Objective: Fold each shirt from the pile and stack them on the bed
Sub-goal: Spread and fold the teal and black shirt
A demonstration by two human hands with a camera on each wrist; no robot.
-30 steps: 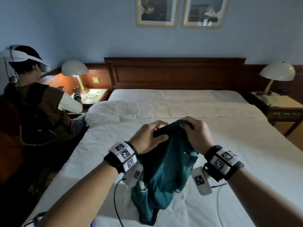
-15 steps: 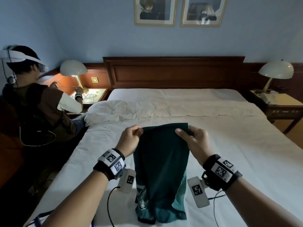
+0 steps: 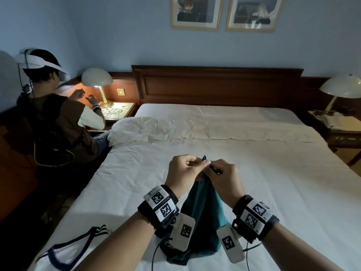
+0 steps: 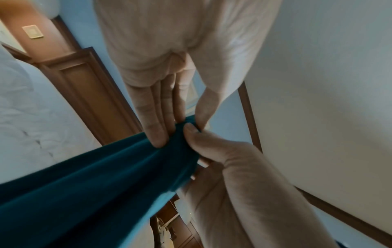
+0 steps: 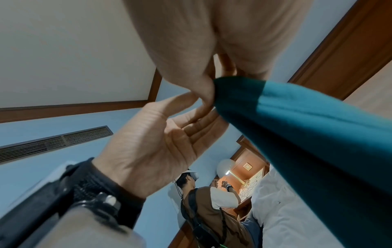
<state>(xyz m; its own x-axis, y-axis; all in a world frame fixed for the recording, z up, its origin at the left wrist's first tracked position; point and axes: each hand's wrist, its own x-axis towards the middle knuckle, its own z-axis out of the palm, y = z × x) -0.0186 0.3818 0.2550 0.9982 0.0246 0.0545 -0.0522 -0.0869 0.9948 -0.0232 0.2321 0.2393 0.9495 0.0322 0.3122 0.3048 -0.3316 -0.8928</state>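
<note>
A teal shirt [image 3: 203, 212] hangs from both hands above the white bed [image 3: 273, 192], its lower end lying on the sheet. My left hand [image 3: 199, 163] and right hand [image 3: 214, 169] meet at its top edge, and each pinches the bunched cloth. In the left wrist view the left thumb and fingers [image 4: 157, 130] nip the teal shirt [image 4: 84, 193], with the right thumb beside them. The right wrist view has my right hand [image 5: 210, 90] pinching the teal shirt [image 5: 307, 134] and the left palm [image 5: 161, 144] against it. A white shirt with dark trim [image 3: 78, 249] lies at the bed's near left corner.
Another person [image 3: 58, 124] sits at the bed's left by a nightstand with a lit lamp [image 3: 97, 81]. A rumpled pillow [image 3: 140, 130] lies near the headboard [image 3: 214, 85]. A second lamp and nightstand [image 3: 340, 122] stand at the right.
Half a second ago my hands held the shirt's top edge spread apart. They have come together, so the shirt hangs doubled and narrow. The white shirt has come into view.
</note>
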